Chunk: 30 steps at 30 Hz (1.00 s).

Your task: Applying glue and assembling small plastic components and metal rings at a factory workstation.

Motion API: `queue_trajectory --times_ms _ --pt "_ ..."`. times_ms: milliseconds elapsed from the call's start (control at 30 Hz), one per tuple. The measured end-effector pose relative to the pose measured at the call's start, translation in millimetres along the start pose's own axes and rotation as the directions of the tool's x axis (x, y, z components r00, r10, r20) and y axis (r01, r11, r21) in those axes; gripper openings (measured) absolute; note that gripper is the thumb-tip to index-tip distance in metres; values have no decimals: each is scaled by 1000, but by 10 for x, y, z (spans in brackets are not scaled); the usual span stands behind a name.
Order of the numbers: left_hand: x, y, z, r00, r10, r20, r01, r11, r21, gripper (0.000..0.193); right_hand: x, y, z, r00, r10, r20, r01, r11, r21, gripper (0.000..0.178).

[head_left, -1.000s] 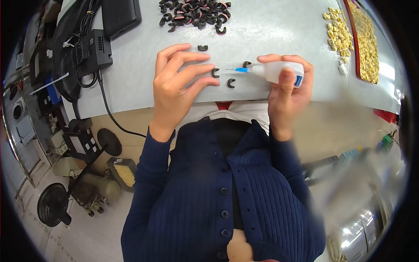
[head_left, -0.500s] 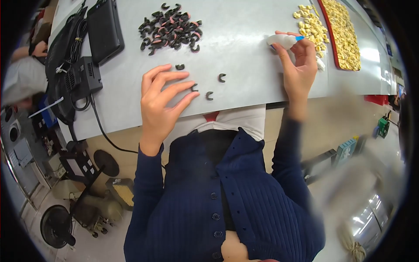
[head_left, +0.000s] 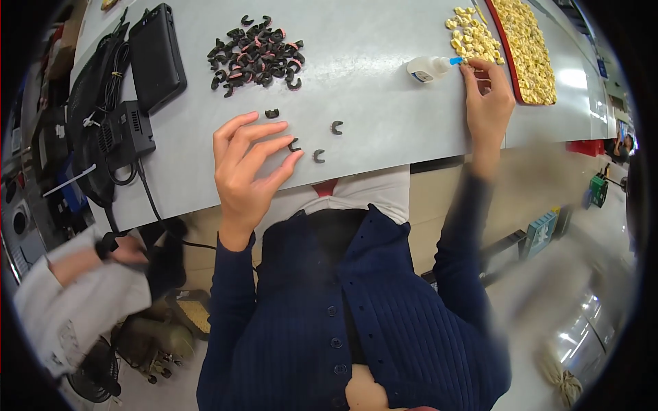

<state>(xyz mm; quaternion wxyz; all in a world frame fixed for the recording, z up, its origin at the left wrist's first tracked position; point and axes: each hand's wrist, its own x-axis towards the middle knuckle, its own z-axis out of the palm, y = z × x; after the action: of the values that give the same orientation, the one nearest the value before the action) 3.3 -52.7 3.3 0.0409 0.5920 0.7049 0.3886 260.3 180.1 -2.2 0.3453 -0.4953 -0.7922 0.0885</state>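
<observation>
My left hand (head_left: pixel 241 175) is spread open low over the table, with its fingertips beside a small black U-shaped piece (head_left: pixel 294 144). A second U-shaped piece (head_left: pixel 319 156), a third (head_left: pixel 336 128) and a dark piece (head_left: pixel 272 114) lie around it. On the right, my right hand (head_left: pixel 488 96) has thumb and fingers pinched together at the near end of a pile of small yellow pieces (head_left: pixel 473 38). What sits in the pinch, if anything, is too small to name. Just left of those fingertips a white squeeze bottle (head_left: pixel 426 69) with a blue tip stands on the table.
A heap of black U-shaped pieces (head_left: pixel 257 55), some with pink, lies farther back. Yellow pieces fill a red-edged tray (head_left: pixel 510 58) at right. A black box-shaped device (head_left: pixel 157 58), an adapter (head_left: pixel 127 133) and cables occupy the left. Another person's arm (head_left: pixel 79 264) is at lower left.
My right hand has let go of the squeeze bottle, which now stands on the table, and has shifted right to the yellow pieces. Another person's arm has come in at lower left.
</observation>
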Motion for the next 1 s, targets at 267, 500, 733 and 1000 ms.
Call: queue_trajectory --times_ms 267,500,733,1000 --pt "-21 -23 -62 998 43 -49 -46 997 -61 30 -241 -440 -210 970 210 -122 -108 823 558 13" --pt "-60 -95 -102 997 50 -52 -56 991 -121 34 -1003 -1278 160 955 -218 201 -12 648 762 28" --pt "-60 -104 -111 994 37 -106 -56 981 -185 34 -1007 -1525 363 958 -227 174 -18 558 829 26" --pt "-94 -129 -128 995 38 -96 -58 975 -215 29 -1016 -1582 388 950 -232 212 -64 519 853 27"
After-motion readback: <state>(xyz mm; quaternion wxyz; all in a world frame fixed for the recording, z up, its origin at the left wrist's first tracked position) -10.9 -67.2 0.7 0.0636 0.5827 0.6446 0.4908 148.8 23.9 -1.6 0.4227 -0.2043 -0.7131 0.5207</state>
